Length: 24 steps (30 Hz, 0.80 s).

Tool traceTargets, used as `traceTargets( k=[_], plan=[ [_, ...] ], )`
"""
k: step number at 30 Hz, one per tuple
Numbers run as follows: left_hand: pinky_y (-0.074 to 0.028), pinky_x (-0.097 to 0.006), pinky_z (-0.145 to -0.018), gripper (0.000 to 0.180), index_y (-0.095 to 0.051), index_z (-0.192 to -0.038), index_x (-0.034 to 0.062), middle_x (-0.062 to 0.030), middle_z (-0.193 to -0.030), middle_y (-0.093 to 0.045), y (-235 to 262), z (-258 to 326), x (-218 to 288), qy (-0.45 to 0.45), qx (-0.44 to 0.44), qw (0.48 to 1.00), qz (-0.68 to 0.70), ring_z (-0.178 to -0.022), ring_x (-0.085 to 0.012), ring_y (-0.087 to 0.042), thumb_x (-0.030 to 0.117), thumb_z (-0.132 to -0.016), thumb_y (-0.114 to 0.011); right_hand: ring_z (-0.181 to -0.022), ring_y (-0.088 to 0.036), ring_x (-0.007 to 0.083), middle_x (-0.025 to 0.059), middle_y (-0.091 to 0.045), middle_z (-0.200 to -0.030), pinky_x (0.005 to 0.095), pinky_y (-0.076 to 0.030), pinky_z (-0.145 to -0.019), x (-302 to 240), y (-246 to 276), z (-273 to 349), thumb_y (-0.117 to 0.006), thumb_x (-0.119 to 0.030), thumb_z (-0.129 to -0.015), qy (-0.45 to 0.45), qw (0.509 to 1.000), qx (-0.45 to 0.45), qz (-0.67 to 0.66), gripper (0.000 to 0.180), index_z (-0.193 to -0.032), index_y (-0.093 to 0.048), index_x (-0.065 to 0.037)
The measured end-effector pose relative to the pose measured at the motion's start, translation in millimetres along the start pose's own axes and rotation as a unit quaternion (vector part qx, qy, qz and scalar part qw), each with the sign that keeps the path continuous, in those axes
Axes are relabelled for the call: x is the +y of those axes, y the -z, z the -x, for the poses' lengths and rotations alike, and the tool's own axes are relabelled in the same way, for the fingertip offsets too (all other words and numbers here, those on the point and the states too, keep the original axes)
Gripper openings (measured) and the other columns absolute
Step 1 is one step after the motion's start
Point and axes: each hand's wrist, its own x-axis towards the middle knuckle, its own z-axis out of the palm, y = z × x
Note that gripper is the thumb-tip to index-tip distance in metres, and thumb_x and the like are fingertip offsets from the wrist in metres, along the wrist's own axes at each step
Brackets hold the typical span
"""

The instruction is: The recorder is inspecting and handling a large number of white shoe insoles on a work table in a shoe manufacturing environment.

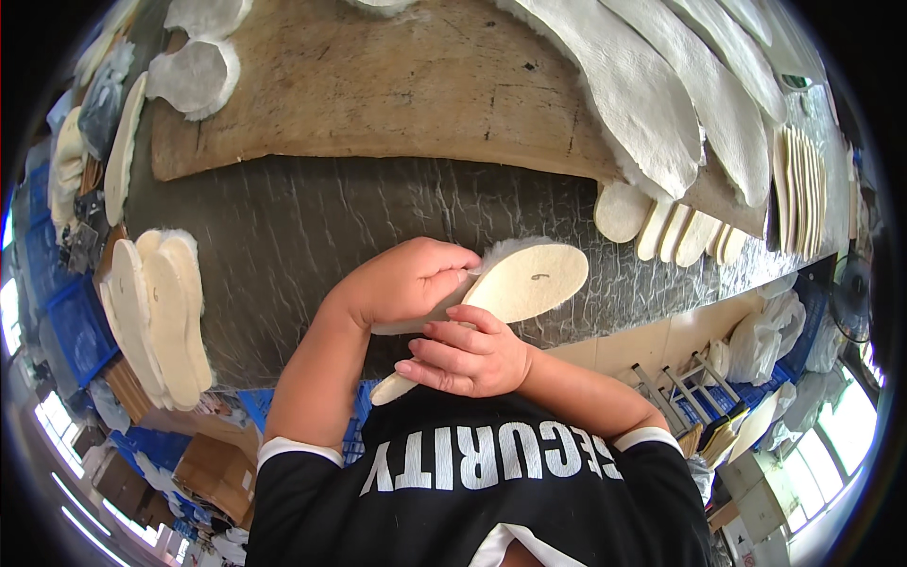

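The insole [534, 283] lies between the two hands, in front of the chest and above the near edge of the table [283, 213]. Its long axis goes on a slant: the broad end points away from the body and to the right, beyond the fingers, while the narrow end comes out at the lower left, close to the black shirt [491, 458]. The right grip [477, 354] is the nearer one to its middle; it is clenched across the insole, with the fingers bent over it. The left grip [411, 281] is at the left side of the broad end, with thumb and fingers pinching a pale piece [402, 328] there. Whether this piece is a second insole or belongs to the first, I cannot tell, because the hands cover the place where they meet.

The insole is cream-coloured and smooth on the visible face, long and rounded, with one small dark mark on the broad end. White fluffy wool shows along its upper edge, so the hidden side is probably furry
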Motion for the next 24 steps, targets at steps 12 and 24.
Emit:
traceTargets(
  k=[12, 24],
  plan=[
    [-0.051, -0.028, -0.074, 0.029, -0.06, -0.12, -0.0036, -0.0115, -0.099, -0.069, 17, 79, -25, 0.06, 0.16, 0.984, 0.051, -0.084, -0.0139, -0.063, 0.004, -0.092, -0.057, -0.101, -0.058, 0.0219, 0.004, -0.059, -0.106, 0.0378, -0.047, -0.088, 7, 3, -5, -0.062, -0.018, -0.075, -0.076, 0.994, -0.075, 0.006, 0.048, -0.123, -0.063, -0.012],
    [-0.05, -0.025, -0.059, 0.016, -0.065, -0.103, -0.0046, -0.0063, -0.079, -0.068, -16, 124, -48, 0.17, 0.302, 0.92, 0.18, -0.062, -0.0112, -0.061, 0.006, -0.094, -0.057, -0.109, -0.053, 0.0291, 0.0107, -0.054, -0.121, 0.0533, -0.034, -0.104, -12, -10, -39, -0.077, -0.016, -0.057, -0.195, 0.968, -0.156, -0.033, 0.074, -0.128, -0.055, -0.009]
  ],
)
